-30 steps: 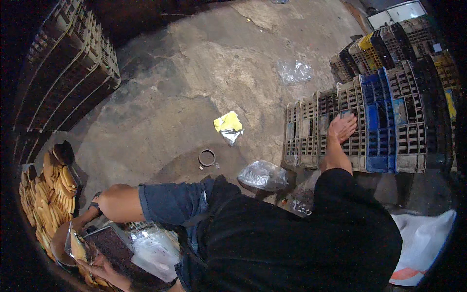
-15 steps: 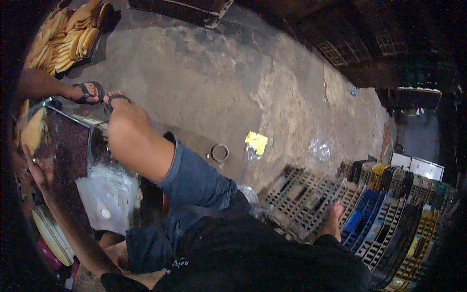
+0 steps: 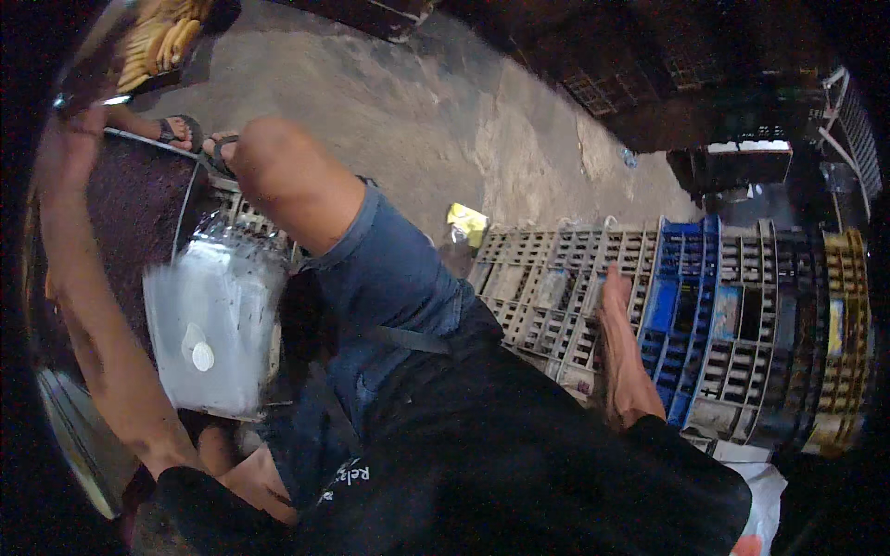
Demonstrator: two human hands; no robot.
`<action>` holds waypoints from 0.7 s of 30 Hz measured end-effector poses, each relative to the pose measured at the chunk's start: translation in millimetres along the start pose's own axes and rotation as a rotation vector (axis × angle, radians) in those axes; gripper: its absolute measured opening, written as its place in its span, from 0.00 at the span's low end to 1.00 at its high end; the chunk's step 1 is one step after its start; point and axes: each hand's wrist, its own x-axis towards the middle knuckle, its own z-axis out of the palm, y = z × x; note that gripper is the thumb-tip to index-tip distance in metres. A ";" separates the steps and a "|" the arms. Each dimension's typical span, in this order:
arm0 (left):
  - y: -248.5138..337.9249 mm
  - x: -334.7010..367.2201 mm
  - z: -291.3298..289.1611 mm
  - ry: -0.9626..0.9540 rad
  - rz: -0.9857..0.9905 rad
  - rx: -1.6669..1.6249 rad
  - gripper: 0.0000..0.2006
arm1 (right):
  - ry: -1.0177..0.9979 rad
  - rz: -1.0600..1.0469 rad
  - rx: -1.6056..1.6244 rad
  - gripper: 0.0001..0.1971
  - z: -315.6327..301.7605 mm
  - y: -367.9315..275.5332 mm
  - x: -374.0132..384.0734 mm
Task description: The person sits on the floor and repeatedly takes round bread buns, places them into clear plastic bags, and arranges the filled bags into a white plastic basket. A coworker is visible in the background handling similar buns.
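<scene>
My left hand [image 3: 79,139] is raised at the far left, over the far end of a dark maroon surface [image 3: 139,208]. Motion blur hides its fingers and anything they may hold. To the right, my right hand [image 3: 614,287] rests on a pale, dirty plastic crate [image 3: 626,255], its fingers bent at the slotted side. A blue crate [image 3: 681,315] stands just right of that hand. Beside my left forearm lies a stack of clear plastic sheets or bags [image 3: 218,306], with a white oval object [image 3: 201,354] on top.
More pale, black and yellow crates [image 3: 839,343] line the right. Golden flat bread-like pieces [image 3: 162,42] are piled at top left, near two sandalled feet [image 3: 181,132]. A yellow wrapper [image 3: 466,222] lies on the concrete floor [image 3: 399,120]. Dark stacked crates [image 3: 649,83] stand at the back right.
My left hand has moved farther away along the dark surface, off a flat golden piece. The view has shifted, and the pale crates under my right hand now look straighter beside the blue one.
</scene>
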 end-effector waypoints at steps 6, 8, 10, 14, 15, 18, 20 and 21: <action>34.8 -52.0 18.1 0.055 0.037 -0.069 0.19 | 0.007 -0.252 0.165 0.30 -30.0 -75.5 -62.8; 76.7 -97.2 33.5 0.095 0.086 0.000 0.21 | -0.151 -0.277 0.052 0.32 -22.2 -96.9 -90.6; 68.9 -107.0 52.3 0.077 0.137 -0.019 0.25 | -0.177 -0.320 -0.156 0.33 -17.2 -109.7 -94.2; 34.0 -112.3 83.5 0.021 0.041 0.037 0.26 | -0.249 -0.432 -0.115 0.31 -25.6 -85.8 -95.1; 40.1 -121.3 80.6 0.032 0.044 0.048 0.27 | -0.277 -0.513 -0.062 0.31 -23.1 -84.8 -95.8; 37.0 -137.9 77.2 0.047 0.021 0.095 0.28 | -0.307 -0.655 0.047 0.32 -16.1 -78.6 -90.5; 14.5 -138.4 80.1 0.025 -0.035 0.125 0.29 | -0.231 -0.736 0.064 0.32 5.2 -55.3 -63.4; 2.7 -137.1 81.3 0.014 -0.061 0.142 0.30 | -0.198 -0.771 0.073 0.32 26.0 -38.6 -45.6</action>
